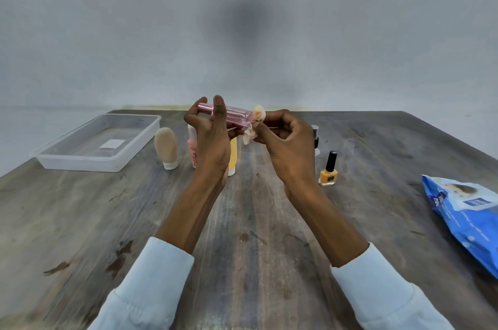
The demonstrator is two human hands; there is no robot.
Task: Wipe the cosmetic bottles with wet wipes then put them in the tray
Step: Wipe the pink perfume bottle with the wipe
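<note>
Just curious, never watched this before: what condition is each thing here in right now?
Pink bottle: lifted, sideways, gripped by left hand.
Wet wipe: crumpled, pinched by right hand.
Tray: no bottles inside.
Orange nail polish: upright, capped.
Beige tube: standing on cap.
Wipes pack: lying flat.

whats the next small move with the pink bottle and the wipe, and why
Probably slide the wipe along the pink bottle toward its cap. The right hand pinches the wipe only at the bottle's base end, while the left hand holds the bottle level above the table; most of its body looks unwiped, and the tray holds no bottles yet.
</note>
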